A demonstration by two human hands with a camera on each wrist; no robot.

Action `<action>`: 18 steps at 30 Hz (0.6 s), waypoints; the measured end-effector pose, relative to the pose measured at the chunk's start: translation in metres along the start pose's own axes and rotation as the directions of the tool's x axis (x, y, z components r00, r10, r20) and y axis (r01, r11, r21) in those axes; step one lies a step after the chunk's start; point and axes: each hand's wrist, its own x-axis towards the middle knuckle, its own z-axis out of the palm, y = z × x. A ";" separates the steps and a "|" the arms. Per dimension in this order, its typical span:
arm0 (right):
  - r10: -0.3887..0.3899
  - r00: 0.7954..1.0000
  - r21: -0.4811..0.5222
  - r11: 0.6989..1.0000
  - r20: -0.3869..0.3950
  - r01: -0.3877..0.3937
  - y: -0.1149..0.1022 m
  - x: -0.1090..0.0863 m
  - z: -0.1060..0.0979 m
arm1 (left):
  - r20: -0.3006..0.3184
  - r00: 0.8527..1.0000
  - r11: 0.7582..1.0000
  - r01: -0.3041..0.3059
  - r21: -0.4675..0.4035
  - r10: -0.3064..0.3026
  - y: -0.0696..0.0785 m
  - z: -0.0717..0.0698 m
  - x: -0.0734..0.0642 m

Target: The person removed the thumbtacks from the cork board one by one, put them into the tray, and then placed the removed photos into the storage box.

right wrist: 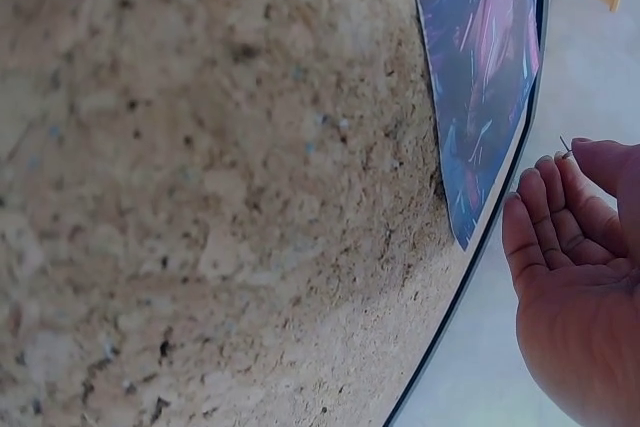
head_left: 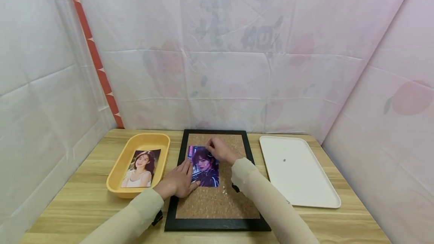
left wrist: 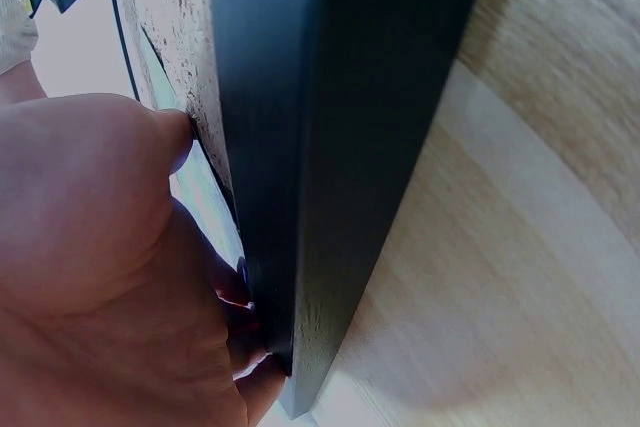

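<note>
A cork board in a black frame lies on the table, with a purple and blue picture card of a figure on its upper left part. My left hand rests over the card's left edge and the frame, fingers extended and thumb at the card's lower edge. In the right wrist view, my right hand pinches a thin-needled pushpin between thumb and index finger, its head mostly hidden. From the head view, that right hand is over the card's upper right corner.
To the left stands a yellow tray holding a photo of a person in a white top. A white tray lies on the right with a small dark speck on it. Tiny shiny bits show on the cork below the card.
</note>
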 end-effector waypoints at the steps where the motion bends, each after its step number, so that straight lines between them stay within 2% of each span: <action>1: -0.001 1.000 0.000 1.000 -0.002 0.001 0.000 0.000 0.000 | 0.001 1.000 1.000 0.001 0.000 -0.001 0.000 0.000 0.000; 18: -0.059 0.998 0.021 0.998 -0.011 0.059 0.001 -0.009 -0.012 | -0.001 1.000 1.000 0.002 -0.007 -0.002 0.001 0.003 0.001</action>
